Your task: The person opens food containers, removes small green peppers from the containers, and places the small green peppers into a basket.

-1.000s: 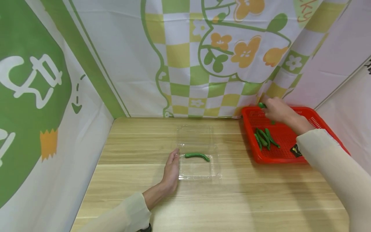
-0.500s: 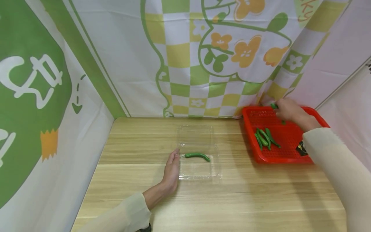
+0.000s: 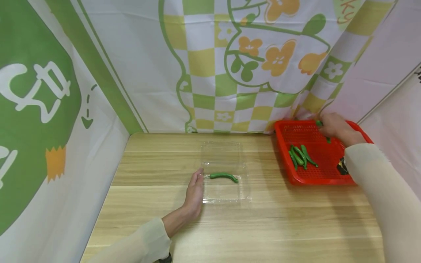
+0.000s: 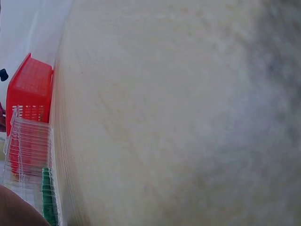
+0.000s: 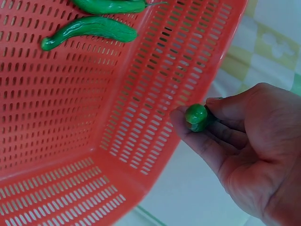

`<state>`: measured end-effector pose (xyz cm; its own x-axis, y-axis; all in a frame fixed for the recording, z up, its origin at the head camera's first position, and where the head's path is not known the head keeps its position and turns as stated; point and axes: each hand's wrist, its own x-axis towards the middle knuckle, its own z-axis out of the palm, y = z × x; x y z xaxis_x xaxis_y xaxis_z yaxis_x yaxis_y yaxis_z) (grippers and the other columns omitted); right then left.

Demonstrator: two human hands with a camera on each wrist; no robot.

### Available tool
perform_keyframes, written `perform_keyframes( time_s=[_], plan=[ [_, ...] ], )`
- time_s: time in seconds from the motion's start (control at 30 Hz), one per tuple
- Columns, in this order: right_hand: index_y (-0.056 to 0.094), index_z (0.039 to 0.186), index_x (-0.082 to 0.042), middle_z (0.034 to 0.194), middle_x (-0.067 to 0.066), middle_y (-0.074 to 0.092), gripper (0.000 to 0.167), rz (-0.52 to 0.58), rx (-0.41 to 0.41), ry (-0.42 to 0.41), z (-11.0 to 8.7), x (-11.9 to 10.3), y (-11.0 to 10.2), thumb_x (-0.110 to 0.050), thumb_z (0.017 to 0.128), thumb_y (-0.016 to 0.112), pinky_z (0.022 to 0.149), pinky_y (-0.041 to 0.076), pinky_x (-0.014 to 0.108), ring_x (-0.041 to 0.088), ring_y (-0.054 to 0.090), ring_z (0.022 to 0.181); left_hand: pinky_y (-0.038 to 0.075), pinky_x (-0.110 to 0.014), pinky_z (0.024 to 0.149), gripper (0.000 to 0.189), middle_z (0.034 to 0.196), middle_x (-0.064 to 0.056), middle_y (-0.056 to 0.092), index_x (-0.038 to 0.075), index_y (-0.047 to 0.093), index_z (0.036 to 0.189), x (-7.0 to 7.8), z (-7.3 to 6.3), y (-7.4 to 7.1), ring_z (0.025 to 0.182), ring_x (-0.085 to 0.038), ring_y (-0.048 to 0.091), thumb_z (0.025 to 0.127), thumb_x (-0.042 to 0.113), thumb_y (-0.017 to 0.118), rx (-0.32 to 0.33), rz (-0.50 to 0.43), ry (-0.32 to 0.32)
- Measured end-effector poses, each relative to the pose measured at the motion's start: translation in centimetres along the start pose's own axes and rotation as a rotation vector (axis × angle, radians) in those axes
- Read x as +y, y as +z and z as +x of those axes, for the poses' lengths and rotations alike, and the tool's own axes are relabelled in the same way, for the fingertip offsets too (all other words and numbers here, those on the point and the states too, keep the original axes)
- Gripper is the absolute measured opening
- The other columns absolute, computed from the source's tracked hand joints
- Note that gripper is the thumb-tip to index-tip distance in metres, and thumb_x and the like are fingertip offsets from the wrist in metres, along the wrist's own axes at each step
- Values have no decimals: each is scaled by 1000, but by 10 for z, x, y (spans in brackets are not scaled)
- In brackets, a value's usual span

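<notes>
In the head view, my left hand (image 3: 194, 195) rests against the left edge of a clear plastic clamshell box (image 3: 223, 193), its lid laid back. One green chili pepper (image 3: 224, 176) lies crosswise in the box. Over the far part of a red plastic basket (image 3: 289, 173), my right hand (image 3: 338, 128) pinches another green chili pepper (image 5: 195, 117) between thumb and fingers, seen end-on in the right wrist view. Several green chili peppers (image 3: 300, 157) lie together at the basket's left. The left wrist view catches only an edge of the left hand (image 4: 16, 209), beside the box.
A black item with yellow marks (image 3: 342, 167) lies in the basket, partly behind the right sleeve (image 3: 368, 164). The wooden table (image 3: 250, 233) carries both box and basket. A patterned cloth (image 3: 230, 84) hangs along the far edge.
The right hand has moved to the right over the basket, carrying the chili pepper. My left hand, the box and the pepper in it have stayed put.
</notes>
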<state>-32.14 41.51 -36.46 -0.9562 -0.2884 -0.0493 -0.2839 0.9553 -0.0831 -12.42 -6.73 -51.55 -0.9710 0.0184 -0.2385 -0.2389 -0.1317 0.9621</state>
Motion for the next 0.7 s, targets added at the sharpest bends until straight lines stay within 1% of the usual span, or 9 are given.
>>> perform_keyframes(
  time_s=[0.07,0.1,0.23,0.3,0.43,0.47,0.53,0.6,0.7],
  plan=[
    [56,86,1,70,14,57,9,8,-8,19,0,4,2,-2,78,60,71,54,59,44,61,74,1,-58,133,53,177,-16,15,6,24,167,0,0,0,163,-40,3,117,25,25,-2,1,2],
    [54,82,0,69,14,56,7,8,-13,26,0,6,4,-3,77,60,71,54,60,43,60,73,1,-58,133,53,177,-16,15,6,24,167,0,0,0,163,-40,2,117,25,25,-3,1,3],
    [48,70,-5,65,13,55,13,-1,-32,45,1,11,9,-5,75,60,70,55,62,41,58,69,1,-58,133,53,177,-16,15,5,23,167,0,0,0,163,-40,3,117,25,24,-6,5,7],
    [48,67,-6,63,13,55,15,-14,-41,46,1,13,11,-6,76,60,71,55,63,42,59,69,1,-58,133,53,177,-16,15,6,23,167,-1,0,0,163,-39,3,117,25,24,-6,7,8],
    [54,59,-5,54,7,59,21,-19,-70,44,1,14,14,-7,80,59,74,56,62,45,66,70,2,-58,133,53,176,-16,16,5,25,166,-1,1,1,163,-40,4,117,25,25,4,5,11],
    [56,58,-5,52,5,60,23,-5,-83,53,1,13,14,-6,82,58,74,57,61,44,68,70,2,-58,133,53,176,-17,16,5,25,166,-1,1,1,163,-40,4,117,25,26,6,5,11],
    [58,56,-6,48,2,60,28,22,-100,69,0,13,15,-6,84,57,72,58,59,42,69,67,3,-58,133,53,176,-17,17,5,26,166,-2,1,1,163,-40,5,117,24,26,10,4,11],
    [57,56,-6,48,2,59,28,44,-111,88,-1,13,17,-5,84,57,68,58,56,37,68,64,3,-58,133,53,176,-17,17,6,26,166,-3,1,1,163,-40,5,117,24,26,11,4,9],
    [53,57,-8,52,2,55,29,58,-115,108,-1,14,20,-6,86,58,62,55,52,32,61,62,4,-58,133,53,176,-17,18,6,27,166,-4,1,2,163,-40,6,117,24,27,13,5,10]
  ],
)
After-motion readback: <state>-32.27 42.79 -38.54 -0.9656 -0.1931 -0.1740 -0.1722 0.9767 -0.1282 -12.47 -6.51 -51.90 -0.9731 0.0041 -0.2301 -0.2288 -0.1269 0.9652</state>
